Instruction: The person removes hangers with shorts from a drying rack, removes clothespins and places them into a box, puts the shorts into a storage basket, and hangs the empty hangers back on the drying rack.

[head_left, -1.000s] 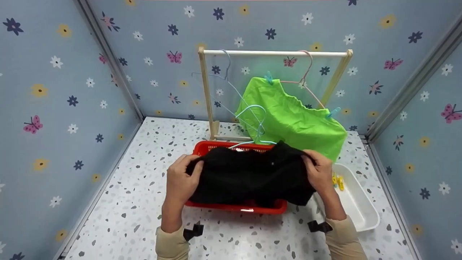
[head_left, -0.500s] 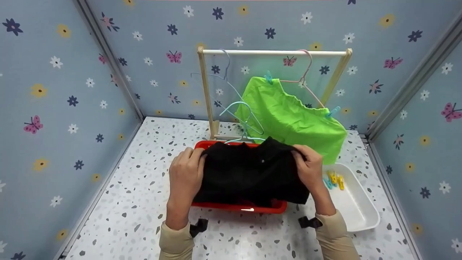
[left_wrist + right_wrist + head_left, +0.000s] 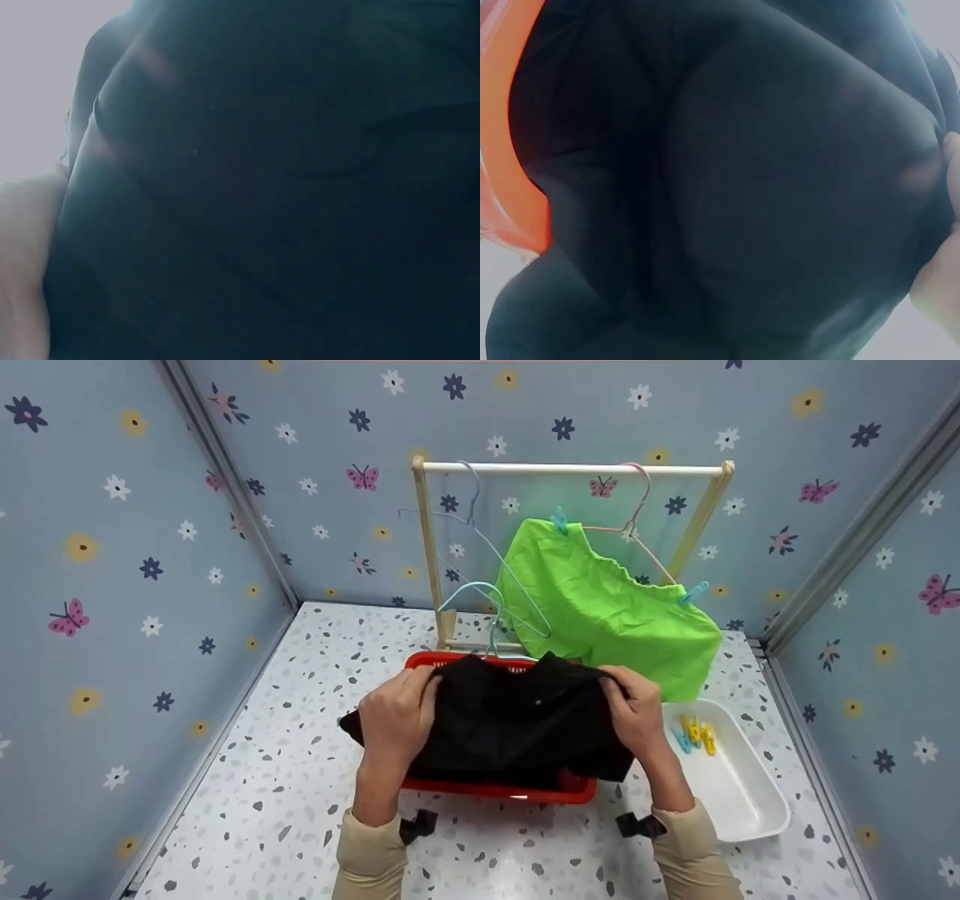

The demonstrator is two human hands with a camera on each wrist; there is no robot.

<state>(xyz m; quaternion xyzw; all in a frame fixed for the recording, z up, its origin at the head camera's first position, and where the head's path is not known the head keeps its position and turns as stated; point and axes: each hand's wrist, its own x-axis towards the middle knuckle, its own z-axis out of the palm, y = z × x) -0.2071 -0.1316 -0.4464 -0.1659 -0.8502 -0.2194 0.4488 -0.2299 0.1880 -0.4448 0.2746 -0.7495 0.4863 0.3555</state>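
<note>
Black shorts (image 3: 510, 727) with a small pale button spread between my two hands, over the red basket (image 3: 495, 793). My left hand (image 3: 396, 716) grips their left upper edge, and a dark corner of cloth sticks out beyond it. On the other side, my right hand (image 3: 636, 709) pinches the right upper edge between thumb and fingers. A light blue hanger (image 3: 491, 619) rises behind the shorts' top edge, its lower part mostly hidden by the cloth. Dark fabric fills most of both wrist views.
Behind the basket stands a rack (image 3: 570, 469) with a bare blue hanger (image 3: 491, 547) and a pink hanger (image 3: 646, 551). Green bottoms (image 3: 615, 615) hang there with blue clothespins (image 3: 694, 592). At right, a white tray (image 3: 750, 802) holds yellow and blue clothespins (image 3: 697, 733).
Both hands have shifted inward, the right one more, bringing the shorts' edges closer together. The light blue hanger has moved left. A dark corner now shows left of my left hand.
</note>
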